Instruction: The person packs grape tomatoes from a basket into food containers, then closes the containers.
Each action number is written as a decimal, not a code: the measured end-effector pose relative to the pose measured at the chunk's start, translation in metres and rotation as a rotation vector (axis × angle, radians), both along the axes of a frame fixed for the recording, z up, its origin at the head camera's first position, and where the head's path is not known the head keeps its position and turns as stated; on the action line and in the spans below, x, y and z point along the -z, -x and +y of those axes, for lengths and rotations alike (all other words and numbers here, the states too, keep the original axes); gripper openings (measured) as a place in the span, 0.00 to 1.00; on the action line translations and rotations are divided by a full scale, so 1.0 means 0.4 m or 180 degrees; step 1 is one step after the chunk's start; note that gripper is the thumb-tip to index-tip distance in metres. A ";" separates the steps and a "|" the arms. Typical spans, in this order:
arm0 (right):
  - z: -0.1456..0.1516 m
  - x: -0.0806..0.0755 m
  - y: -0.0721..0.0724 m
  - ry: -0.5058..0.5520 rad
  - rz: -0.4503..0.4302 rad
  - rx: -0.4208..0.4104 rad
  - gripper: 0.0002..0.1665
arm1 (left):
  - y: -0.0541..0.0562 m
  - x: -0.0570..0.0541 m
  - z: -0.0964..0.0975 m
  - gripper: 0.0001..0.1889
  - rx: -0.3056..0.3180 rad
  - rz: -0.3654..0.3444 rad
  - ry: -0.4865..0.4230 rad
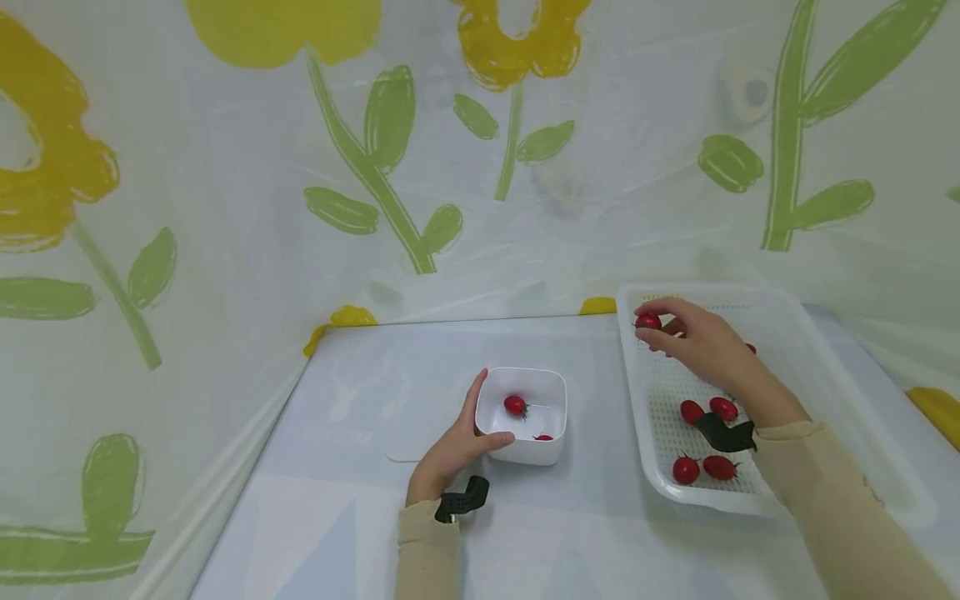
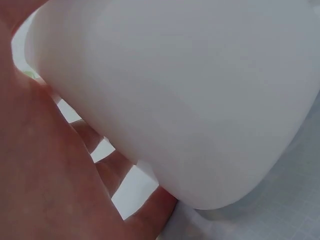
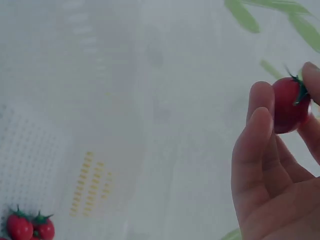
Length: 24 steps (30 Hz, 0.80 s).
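My right hand (image 1: 697, 335) pinches a cherry tomato (image 1: 648, 321) between thumb and fingertips, over the far left part of a white plastic basket (image 1: 637, 400). In the right wrist view the tomato (image 3: 290, 105) shows its green stem end near the thumb. With thumb at the near rim and fingers along its left side, my left hand (image 1: 453, 450) holds a small white square container (image 1: 528, 452). Inside that container lie a tomato (image 1: 515, 405) and another one (image 1: 543, 437), mostly hidden by the near wall. The left wrist view shows the container's outer wall (image 2: 190, 100) close up.
Several more tomatoes lie in the basket, among them one near its front edge (image 1: 686, 469); some are partly hidden behind the right hand and wrist. A flower-printed curtain (image 1: 525, 258) hangs along the back and left of the white table (image 1: 360, 517).
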State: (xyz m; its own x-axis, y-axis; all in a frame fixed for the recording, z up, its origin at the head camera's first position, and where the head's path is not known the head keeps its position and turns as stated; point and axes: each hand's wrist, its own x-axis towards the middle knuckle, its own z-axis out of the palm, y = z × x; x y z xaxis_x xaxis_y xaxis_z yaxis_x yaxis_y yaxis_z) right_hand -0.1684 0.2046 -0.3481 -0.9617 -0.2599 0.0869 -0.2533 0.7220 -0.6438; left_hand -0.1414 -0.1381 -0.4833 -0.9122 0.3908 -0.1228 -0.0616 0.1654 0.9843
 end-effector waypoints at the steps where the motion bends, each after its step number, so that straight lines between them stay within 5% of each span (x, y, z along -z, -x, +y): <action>1: -0.005 -0.006 -0.007 0.0047 0.0019 -0.0011 0.26 | 0.000 0.000 0.000 0.48 -0.0001 0.0006 0.0011; 8: -0.042 -0.021 -0.060 0.0407 -0.0059 0.0027 0.24 | 0.001 -0.005 0.002 0.48 0.0010 0.0004 0.0050; 17: -0.084 -0.012 -0.118 0.0937 0.0015 0.0143 0.24 | -0.025 -0.066 0.013 0.51 0.0103 -0.0024 0.0010; 24: -0.121 0.000 -0.150 0.1263 0.0072 0.0260 0.24 | -0.012 -0.031 0.006 0.50 0.0059 -0.0025 -0.0008</action>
State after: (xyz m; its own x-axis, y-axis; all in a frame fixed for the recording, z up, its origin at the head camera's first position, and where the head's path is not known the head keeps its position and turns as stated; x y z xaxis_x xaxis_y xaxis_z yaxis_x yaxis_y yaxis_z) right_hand -0.1085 0.1564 -0.3482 -0.9745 -0.1246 0.1866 -0.2227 0.4369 -0.8715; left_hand -0.1366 -0.1356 -0.4708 -0.9039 0.4080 -0.1288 -0.0662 0.1642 0.9842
